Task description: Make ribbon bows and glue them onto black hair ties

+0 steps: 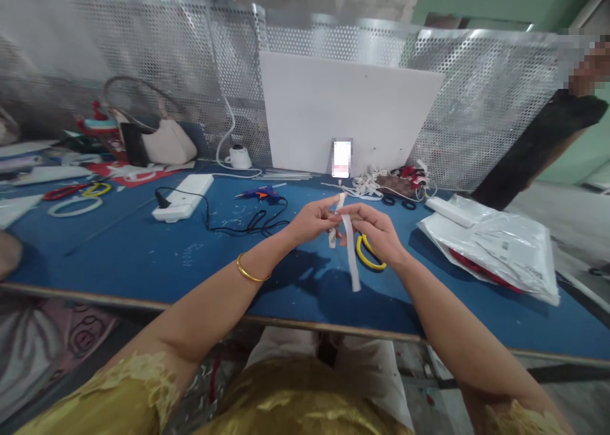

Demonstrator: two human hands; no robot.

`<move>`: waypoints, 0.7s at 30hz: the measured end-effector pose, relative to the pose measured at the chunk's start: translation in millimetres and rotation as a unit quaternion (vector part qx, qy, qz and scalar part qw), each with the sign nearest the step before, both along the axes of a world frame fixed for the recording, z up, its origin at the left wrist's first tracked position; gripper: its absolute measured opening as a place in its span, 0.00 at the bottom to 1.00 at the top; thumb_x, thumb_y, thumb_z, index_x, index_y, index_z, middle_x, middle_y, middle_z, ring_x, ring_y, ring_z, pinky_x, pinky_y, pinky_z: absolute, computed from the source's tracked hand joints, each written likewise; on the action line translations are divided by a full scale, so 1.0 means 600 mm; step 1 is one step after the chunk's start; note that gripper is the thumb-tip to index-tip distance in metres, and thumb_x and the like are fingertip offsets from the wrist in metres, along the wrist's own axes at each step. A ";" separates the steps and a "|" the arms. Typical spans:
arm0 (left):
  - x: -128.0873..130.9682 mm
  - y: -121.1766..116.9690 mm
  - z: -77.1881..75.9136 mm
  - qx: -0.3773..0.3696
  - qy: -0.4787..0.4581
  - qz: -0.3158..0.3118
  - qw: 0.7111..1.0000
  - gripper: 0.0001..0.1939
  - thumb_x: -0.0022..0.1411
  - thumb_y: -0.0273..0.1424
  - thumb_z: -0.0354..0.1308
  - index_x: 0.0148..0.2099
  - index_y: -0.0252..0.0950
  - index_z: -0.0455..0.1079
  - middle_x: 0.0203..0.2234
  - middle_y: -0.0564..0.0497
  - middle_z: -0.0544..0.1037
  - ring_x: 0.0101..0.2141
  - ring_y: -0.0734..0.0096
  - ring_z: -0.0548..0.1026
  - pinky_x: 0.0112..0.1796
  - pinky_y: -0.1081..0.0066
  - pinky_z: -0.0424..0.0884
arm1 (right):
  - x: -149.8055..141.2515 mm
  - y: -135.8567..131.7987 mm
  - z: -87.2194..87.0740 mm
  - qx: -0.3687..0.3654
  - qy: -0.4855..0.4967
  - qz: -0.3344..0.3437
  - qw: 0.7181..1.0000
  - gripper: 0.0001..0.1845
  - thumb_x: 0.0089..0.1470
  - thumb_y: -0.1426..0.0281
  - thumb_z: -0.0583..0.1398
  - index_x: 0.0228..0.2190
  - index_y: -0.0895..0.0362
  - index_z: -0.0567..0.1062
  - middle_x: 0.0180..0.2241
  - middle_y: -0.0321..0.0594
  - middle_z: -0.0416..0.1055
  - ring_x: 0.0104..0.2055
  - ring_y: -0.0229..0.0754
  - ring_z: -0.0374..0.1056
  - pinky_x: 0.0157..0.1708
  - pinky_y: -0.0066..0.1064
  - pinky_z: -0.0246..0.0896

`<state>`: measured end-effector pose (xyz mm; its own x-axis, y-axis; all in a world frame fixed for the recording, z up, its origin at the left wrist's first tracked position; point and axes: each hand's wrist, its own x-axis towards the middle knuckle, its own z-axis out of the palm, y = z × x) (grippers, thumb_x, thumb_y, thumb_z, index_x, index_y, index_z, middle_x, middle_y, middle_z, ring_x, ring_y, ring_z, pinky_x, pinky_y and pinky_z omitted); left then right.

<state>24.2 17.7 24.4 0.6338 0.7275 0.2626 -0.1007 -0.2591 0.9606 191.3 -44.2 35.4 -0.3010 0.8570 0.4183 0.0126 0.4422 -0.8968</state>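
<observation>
My left hand (313,219) is closed round a narrow cream-coloured piece with darker marks (332,237), whose ends stick out above and below the fingers. I cannot make out its exact kind. A white ribbon (352,260) hangs from the fingertips of my right hand (376,228), which pinch it close against the left fingers. The ribbon's lower end dangles free above the blue table. Just below my right hand, yellow scissor handles (365,257) lie on the table, partly covered by that hand.
On the blue table (119,257) are a white power strip (183,197), a blue glue gun (262,194) with black cord, and plastic-wrapped packets (500,244). Behind stand a lit phone (342,159), a white board (343,111) and a handbag (164,143). Another person stands far right.
</observation>
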 end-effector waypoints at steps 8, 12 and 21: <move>0.004 -0.002 -0.013 0.018 0.062 -0.089 0.994 0.31 0.48 0.21 0.58 0.58 0.34 0.66 0.28 0.51 0.79 0.26 0.69 0.77 0.30 0.71 0.72 | 0.013 0.005 0.005 0.023 -0.016 -0.036 0.999 0.10 0.48 0.64 0.63 0.33 0.55 0.77 0.26 0.36 0.75 0.23 0.39 0.71 0.25 0.32 0.68; 0.003 -0.006 -0.018 0.008 0.110 -0.123 0.986 0.34 0.50 0.21 0.59 0.60 0.35 0.62 0.28 0.49 0.80 0.25 0.67 0.77 0.27 0.71 0.72 | 0.016 0.007 0.007 0.087 -0.021 -0.181 0.979 0.09 0.49 0.63 0.62 0.24 0.56 0.78 0.18 0.34 0.69 0.19 0.35 0.63 0.19 0.27 0.59; -0.004 -0.019 0.002 -0.035 0.119 -0.219 0.968 0.32 0.54 0.30 0.62 0.61 0.36 0.61 0.35 0.43 0.81 0.24 0.68 0.78 0.28 0.71 0.72 | 0.025 0.023 0.001 0.046 0.018 -0.252 0.966 0.11 0.45 0.62 0.64 0.23 0.57 0.79 0.19 0.34 0.65 0.20 0.33 0.58 0.17 0.25 0.55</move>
